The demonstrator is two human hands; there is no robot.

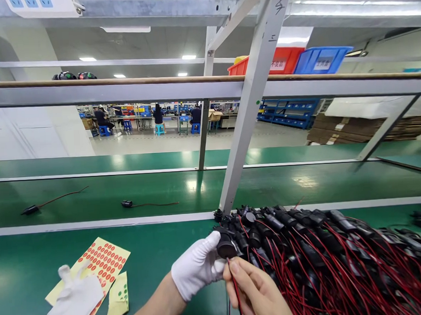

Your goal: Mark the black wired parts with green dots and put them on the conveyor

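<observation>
The left hand [197,267], in white fabric, curls its fingers around a smooth, round black component [226,246] beside the left end of the heap [317,246] of cylindrical parts. The bare right hand [256,291] pinches thin wires [236,290] beneath it. Well left of the heap, a limp glove [77,303] overlaps a dotted paper sheet [113,256] on the glossy green tabletop [148,252].

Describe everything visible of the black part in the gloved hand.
The black part is a rounded, plastic-looking piece, its flat, round end turned toward the camera. Red and dark leads hang below. The gloved left hand grips its side; the bare right hand pinches the leads just beneath. It is held by the heap's left edge.
</observation>
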